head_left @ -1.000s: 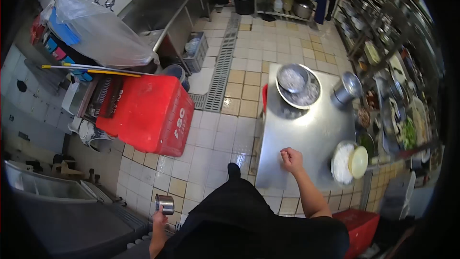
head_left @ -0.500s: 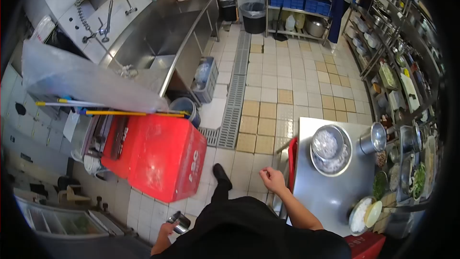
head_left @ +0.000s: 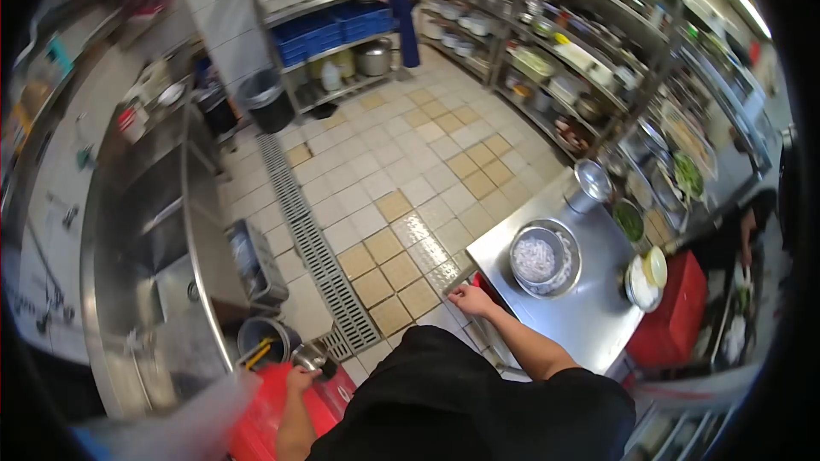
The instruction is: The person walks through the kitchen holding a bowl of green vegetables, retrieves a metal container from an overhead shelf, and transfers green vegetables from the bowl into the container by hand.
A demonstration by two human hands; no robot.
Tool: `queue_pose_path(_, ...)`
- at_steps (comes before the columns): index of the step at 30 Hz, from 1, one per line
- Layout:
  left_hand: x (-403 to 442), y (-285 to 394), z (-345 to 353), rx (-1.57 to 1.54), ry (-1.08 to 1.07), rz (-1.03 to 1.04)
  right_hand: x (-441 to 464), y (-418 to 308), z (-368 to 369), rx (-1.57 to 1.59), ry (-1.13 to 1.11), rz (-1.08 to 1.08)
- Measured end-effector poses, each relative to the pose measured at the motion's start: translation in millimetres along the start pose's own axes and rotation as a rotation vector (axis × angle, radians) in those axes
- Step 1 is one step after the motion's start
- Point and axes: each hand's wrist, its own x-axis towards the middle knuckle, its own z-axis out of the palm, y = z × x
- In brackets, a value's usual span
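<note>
Low on the left, my left hand is closed around a shiny metal cup, above the red bin. My right hand hangs by the left edge of the steel table, its fingers loosely curled with nothing visible in them. On that table, a metal bowl contains a smaller bowl of white, ice-like pieces. A tall metal pot stands behind it. At the table's right corner is a bowl of white contents with a yellowish round piece.
A steel sink runs along the left, with a grey crate and a bucket beside it. A floor drain grate crosses the tiles. Stocked shelves line the right; another person's arm shows far right.
My view has swung right, so the sink and red bin sit further left and lower. The metal cup, still in my left hand, now appears over the red bin. My right hand remains by the table edge.
</note>
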Motion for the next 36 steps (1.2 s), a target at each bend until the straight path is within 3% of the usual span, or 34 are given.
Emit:
queue_pose_path(2, 62, 29, -37, -0.075, 0.077, 0.048, 15, 3, -3, -0.093, -0.027, 0.003)
queue_pose_path(5, 129, 83, -83, -0.348, 0.131, -0.049, 61, 2, -4, -0.126, -0.227, 0.000)
queue_pose_path(8, 181, 123, -113, -0.315, 0.205, -0.089, 112, -8, -9, -0.084, -0.205, -0.058)
queue_pose_path(11, 198, 154, -130, -0.289, 0.193, -0.151, 174, -15, -27, 0.251, -0.225, 0.128)
queue_pose_path(14, 248, 150, -132, -0.090, 0.040, -0.277, 240, 2, -42, 0.231, -0.106, 0.104)
queue_pose_path(18, 245, 237, -140, 0.227, -0.141, -0.113, 274, 8, -91, 0.388, 0.021, 0.133)
queue_pose_path(20, 277, 251, -118, -0.179, -0.373, -0.284, 275, 3, -133, 0.345, 0.020, 0.160)
queue_pose_path(22, 314, 279, -98, -0.013, -0.422, -0.274, 283, 4, -182, 0.430, -0.043, 0.265)
queue_pose_path(23, 357, 271, -95, -0.092, -0.591, 0.266, 292, 13, -204, 0.401, -0.037, 0.299)
queue_pose_path(25, 404, 319, -85, 0.213, -0.638, 0.476, 317, 37, -236, 0.362, 0.086, 0.338)
queue_pose_path(26, 428, 370, -84, 0.587, -0.523, 0.131, 344, 71, -244, 0.352, 0.207, 0.339)
queue_pose_path(28, 498, 453, -78, 0.797, -0.590, 0.435, 377, 90, -261, 0.521, 0.430, 0.382)
queue_pose_path(30, 557, 517, -71, 0.712, -0.315, 0.413, 396, 82, -278, 0.879, 0.648, 0.468)
queue_pose_path(31, 578, 559, -70, 0.590, -0.177, 0.366, 405, 99, -268, 0.853, 0.653, 0.586)
queue_pose_path(32, 586, 608, -69, 0.467, -0.044, 0.317, 416, 116, -253, 0.827, 0.653, 0.706)
queue_pose_path(34, 637, 678, -48, 0.064, 0.011, 0.273, 405, 79, -264, 0.619, 0.261, 0.881)
queue_pose_path(35, 660, 715, -35, -0.010, 0.020, 0.291, 407, 90, -248, 0.781, 0.141, 0.906)
queue_pose_path(36, 677, 752, -25, -0.086, 0.026, 0.309, 398, 88, -245, 0.778, 0.011, 0.794)
